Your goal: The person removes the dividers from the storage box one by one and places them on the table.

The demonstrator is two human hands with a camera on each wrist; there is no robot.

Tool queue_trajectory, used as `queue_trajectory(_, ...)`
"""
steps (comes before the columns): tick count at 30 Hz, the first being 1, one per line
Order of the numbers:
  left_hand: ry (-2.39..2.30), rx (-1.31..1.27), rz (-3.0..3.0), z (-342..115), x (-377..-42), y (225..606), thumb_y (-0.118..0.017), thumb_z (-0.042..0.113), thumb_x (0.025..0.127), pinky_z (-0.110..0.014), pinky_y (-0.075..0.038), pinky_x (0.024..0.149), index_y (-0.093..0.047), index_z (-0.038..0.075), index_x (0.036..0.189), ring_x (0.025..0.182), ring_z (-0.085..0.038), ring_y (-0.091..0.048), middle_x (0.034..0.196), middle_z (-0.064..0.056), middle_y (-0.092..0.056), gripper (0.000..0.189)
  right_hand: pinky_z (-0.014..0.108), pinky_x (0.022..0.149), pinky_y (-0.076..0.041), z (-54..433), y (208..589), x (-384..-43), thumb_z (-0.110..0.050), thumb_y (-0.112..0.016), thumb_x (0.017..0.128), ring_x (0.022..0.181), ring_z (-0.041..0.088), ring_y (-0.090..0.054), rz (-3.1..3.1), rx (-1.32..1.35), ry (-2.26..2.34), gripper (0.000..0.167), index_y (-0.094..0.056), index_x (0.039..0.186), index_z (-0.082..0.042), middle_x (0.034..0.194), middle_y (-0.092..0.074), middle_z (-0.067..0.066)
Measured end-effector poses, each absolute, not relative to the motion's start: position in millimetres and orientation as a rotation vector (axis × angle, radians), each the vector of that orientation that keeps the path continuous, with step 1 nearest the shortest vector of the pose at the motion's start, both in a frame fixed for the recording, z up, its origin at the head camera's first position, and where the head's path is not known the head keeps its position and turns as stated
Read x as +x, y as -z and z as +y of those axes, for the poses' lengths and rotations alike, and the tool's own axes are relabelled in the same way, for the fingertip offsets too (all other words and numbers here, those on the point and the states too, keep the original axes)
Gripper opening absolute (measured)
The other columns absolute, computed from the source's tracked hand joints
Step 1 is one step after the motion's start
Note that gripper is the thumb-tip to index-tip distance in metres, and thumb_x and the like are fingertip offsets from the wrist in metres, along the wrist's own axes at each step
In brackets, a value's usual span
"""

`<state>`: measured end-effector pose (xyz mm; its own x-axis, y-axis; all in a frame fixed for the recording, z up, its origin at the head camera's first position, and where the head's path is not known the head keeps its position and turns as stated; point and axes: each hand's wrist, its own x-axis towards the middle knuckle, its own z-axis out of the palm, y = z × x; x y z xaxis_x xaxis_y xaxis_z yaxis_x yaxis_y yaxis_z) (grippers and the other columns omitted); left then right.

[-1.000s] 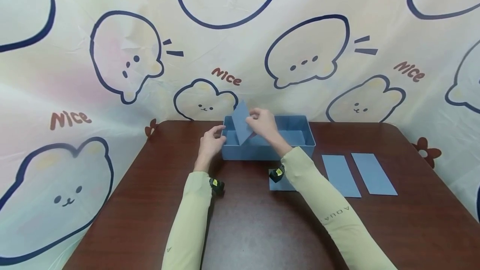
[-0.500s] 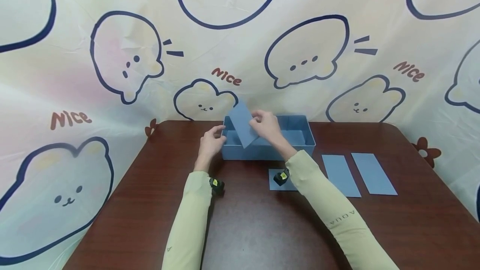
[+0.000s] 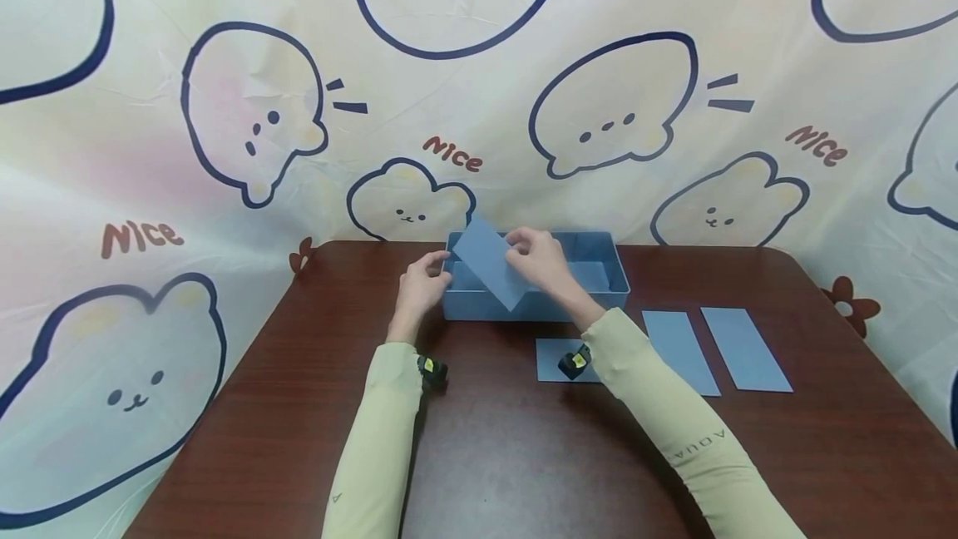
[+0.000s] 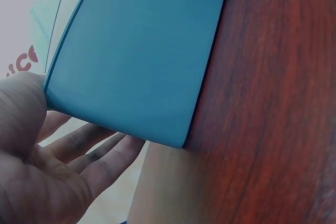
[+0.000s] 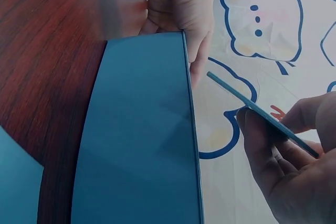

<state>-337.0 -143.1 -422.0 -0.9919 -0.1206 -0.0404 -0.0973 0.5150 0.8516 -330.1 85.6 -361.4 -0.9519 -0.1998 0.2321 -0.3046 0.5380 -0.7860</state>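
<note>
A long blue open-top box stands near the far edge of the table. My left hand grips its left end; in the left wrist view the thumb lies at the rim of the box, with the fingers along the end wall. Between thumb and fingers, my right hand pinches a thin blue rectangular panel, tilted above the left half of the box. The right wrist view shows this panel nearly edge-on, apart from the box rim.
Two similar blue panels lie flat on the brown table to the right. Another blue panel lies in front of the box, partly covered by the right sleeve. A printed cloth hangs behind the table.
The right hand has moved slightly right and toward me, turning the panel so more of its face shows and its lower corner overlaps the box's front wall. The left hand stays put.
</note>
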Motion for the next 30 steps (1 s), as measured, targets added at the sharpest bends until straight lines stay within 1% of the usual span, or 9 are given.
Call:
queue_trajectory(5, 1.522, 0.197, -2.714, -143.2, -336.5, 421.3, -0.054, 0.023, 0.095, -0.050, -0.051, 0.095, -0.053, 0.031, 0.139, 0.123, -0.034, -0.058, 0.140, -0.013, -0.057, 0.044, 0.034, 0.070, -0.050, 88.9, 362.5, -327.7, -0.018, -0.055, 0.088, 0.088, 0.024, -0.066, -2.666, 0.459, -1.345, 0.035, -0.065, 0.119, -0.009, 0.106, -0.073, 0.011)
queue_trajectory(10, 1.520, 0.195, -2.711, -143.1, -335.6, 420.2, -0.054, 0.023, 0.095, -0.049, -0.052, 0.094, -0.053, 0.031, 0.139, 0.123, -0.034, -0.058, 0.139, -0.013, -0.057, 0.045, 0.038, 0.076, -0.052, 90.8, 363.3, -325.4, -0.017, -0.055, 0.088, 0.092, 0.026, -0.065, -2.673, 0.478, -1.292, 0.034, -0.065, 0.119, -0.008, 0.109, -0.072, 0.012)
queue_trajectory(17, 1.496, 0.174, -2.712, -143.5, -336.4, 421.6, -0.054, 0.022, 0.095, -0.048, -0.052, 0.093, -0.053, 0.030, 0.139, 0.123, -0.034, -0.058, 0.139, -0.014, -0.057, 0.045, 0.038, 0.075, -0.051, 93.0, 364.6, -321.4, -0.018, -0.055, 0.090, 0.089, 0.026, -0.063, -2.688, 0.518, -1.275, 0.035, -0.065, 0.122, -0.010, 0.113, -0.071, 0.012)
queue_trajectory(24, 1.500, 0.178, -2.710, -143.7, -337.5, 423.0, -0.054, 0.023, 0.095, -0.051, -0.051, 0.096, -0.052, 0.030, 0.140, 0.123, -0.035, -0.058, 0.141, -0.015, -0.056, 0.045, 0.042, 0.083, -0.052, 95.0, 366.6, -315.5, -0.018, -0.054, 0.093, 0.100, 0.027, -0.064, -2.712, 0.575, -1.282, 0.034, -0.063, 0.125, -0.010, 0.122, -0.069, 0.012)
queue_trajectory(27, 1.489, 0.178, -2.709, -143.4, -337.6, 423.3, -0.055, 0.023, 0.095, -0.050, -0.051, 0.096, -0.053, 0.030, 0.139, 0.123, -0.035, -0.058, 0.140, -0.015, -0.057, 0.045, 0.045, 0.088, -0.052, 96.1, 368.4, -314.0, -0.019, -0.054, 0.094, 0.107, 0.028, -0.064, -2.725, 0.606, -1.274, 0.034, -0.063, 0.125, -0.010, 0.125, -0.067, 0.012)
queue_trajectory(30, 1.478, 0.173, -2.705, -143.3, -337.7, 423.1, -0.055, 0.023, 0.095, -0.049, -0.052, 0.094, -0.054, 0.030, 0.139, 0.123, -0.034, -0.058, 0.140, -0.015, -0.057, 0.044, 0.047, 0.090, -0.052, 97.3, 370.6, -313.3, -0.019, -0.055, 0.094, 0.111, 0.028, -0.064, -2.728, 0.636, -1.263, 0.033, -0.063, 0.125, -0.010, 0.127, -0.066, 0.012)
